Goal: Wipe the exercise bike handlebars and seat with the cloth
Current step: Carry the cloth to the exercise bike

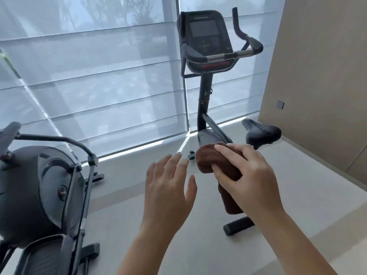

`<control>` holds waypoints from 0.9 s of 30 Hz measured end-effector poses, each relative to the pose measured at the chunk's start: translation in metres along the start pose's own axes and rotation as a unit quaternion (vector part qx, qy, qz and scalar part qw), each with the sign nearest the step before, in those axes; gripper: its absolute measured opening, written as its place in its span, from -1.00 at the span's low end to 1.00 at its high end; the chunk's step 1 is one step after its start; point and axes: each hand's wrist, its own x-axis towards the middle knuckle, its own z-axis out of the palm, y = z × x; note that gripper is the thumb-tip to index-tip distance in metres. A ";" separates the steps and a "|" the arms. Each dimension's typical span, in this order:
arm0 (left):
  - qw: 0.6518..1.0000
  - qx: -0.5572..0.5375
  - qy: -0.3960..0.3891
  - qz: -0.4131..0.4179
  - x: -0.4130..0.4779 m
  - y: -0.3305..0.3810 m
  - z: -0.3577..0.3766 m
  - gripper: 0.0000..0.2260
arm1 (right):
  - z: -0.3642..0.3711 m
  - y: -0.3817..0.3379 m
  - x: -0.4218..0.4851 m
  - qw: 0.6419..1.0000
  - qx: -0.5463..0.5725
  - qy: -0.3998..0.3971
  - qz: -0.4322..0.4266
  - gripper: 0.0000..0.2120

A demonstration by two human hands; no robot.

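Floor (127,199): pale grey, smooth, filling your lower frame. On it you have: exercise bike (205,92), centre right, standing upright, its rear foot bar (238,226) flat on the floor; second dark exercise machine (39,185), lower left.

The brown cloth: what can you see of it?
The cloth is dark brown, thick and fuzzy like terry towelling, bunched into a roll. The right hand holds it in the air, fingers curled over it; one end hangs down below the hand. It touches nothing else; the left hand is close but apart.
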 end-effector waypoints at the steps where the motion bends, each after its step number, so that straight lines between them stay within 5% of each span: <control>1: 1.000 -0.001 0.002 0.006 0.017 -0.014 0.007 -0.65 | 0.013 0.002 0.014 1.000 -0.004 0.010 0.002 -0.64; 15: 0.997 -0.041 -0.012 0.064 0.198 -0.142 0.142 -0.67 | 0.173 0.069 0.198 0.996 -0.045 0.067 0.023 -0.64; 21: 0.996 -0.034 0.016 0.081 0.351 -0.197 0.223 -0.66 | 0.250 0.139 0.344 0.993 -0.028 0.112 0.023 -0.65; 27: 0.996 -0.031 0.045 0.076 0.412 -0.216 0.248 -0.70 | 0.272 0.166 0.395 0.993 -0.025 0.118 0.005 -0.63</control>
